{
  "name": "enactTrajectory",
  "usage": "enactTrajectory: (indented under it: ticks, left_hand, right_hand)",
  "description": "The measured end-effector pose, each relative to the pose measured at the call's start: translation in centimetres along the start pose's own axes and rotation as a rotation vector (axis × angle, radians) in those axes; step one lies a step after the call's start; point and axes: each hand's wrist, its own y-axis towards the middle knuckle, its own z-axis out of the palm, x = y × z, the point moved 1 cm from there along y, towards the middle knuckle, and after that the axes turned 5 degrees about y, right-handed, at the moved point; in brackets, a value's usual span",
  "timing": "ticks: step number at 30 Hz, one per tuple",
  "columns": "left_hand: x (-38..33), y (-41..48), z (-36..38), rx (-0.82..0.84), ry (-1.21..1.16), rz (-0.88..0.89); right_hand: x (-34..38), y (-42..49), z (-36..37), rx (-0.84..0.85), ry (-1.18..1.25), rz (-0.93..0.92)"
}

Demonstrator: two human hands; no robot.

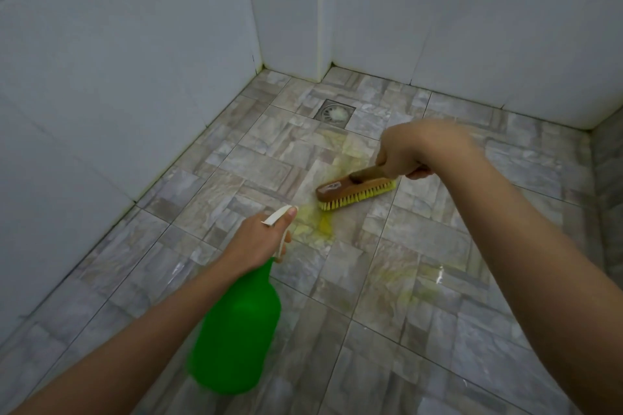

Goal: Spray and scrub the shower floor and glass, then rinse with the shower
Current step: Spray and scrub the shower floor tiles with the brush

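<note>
Keep your right hand [403,158] wrapped tight around the stiff scrub brush [357,190] handle; your left hand [266,239] fingers clasp the light, slippery spray bottle [236,330] neck.

Dim, cool, even light; wide-angle bending at edges; motion blur on right hand [401,153]

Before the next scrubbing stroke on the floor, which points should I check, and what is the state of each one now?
1. Right hand grips the brush handle: ok.
2. Bristles touch the floor tiles: ok.
3. Yellow cleaner lies beside the brush: ok.
4. Left hand holds the green spray bottle, nozzle toward the wet patch: ok.
5. Drain free of blockage: cannot tell, something pale sits on it.
6. Glass sprayed: cannot tell, not in view.
</note>
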Motion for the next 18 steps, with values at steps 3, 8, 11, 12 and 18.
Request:
enactTrajectory:
  ticks: [3, 8, 11, 12, 18]
  left_hand:
    - [0.2, 0.2, -0.3, -0.007, -0.034, -0.033]
    - [-0.2, 0.8, -1.4, -0.086, -0.08, -0.053]
    - [-0.2, 1.0, -1.9, -0.104, -0.115, -0.052]
    - [-0.3, 1.0, -1.9, -0.123, -0.134, -0.073]
    - [-0.8, 1.1, -1.9, -0.136, -0.029, 0.014]
  right_hand:
    - [0.6, 1.8, 1.0, -0.124, 0.091, -0.057]
    - [0.7, 1.3, 1.6, -0.07, 0.1, -0.058]
    - [1.8, -0.4, 1.3, -0.016, -0.021, -0.06]
    - [2.3, -0.4, 1.5, -0.025, -0.044, -0.08]
    - [2.0, 3.3, 0.2, -0.072, 0.16, -0.135]
